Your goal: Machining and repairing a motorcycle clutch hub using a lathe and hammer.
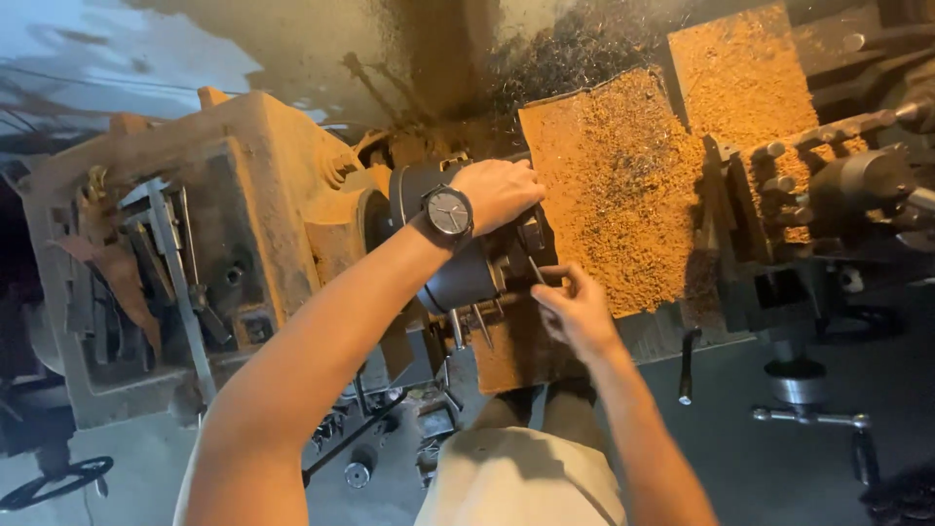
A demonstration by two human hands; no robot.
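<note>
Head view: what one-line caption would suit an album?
Left hand with black wristwatch rests on dark round lathe chuck; right hand beside it.

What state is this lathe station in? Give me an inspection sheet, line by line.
Surface: lathe bed covers coated in orange-brown chips and dust.
Job's things: dark round chuck; thin rod beside it.
Clutter: dark swarf piled behind the lathe; loose tools on the floor.
Hands: left hand, watch on its wrist, rests on top of the chuck; right hand pinches the rod.
Cables: nothing seen.
Surroundings: headstock at left, tailstock at right, handwheel low at left, grey floor.
</note>
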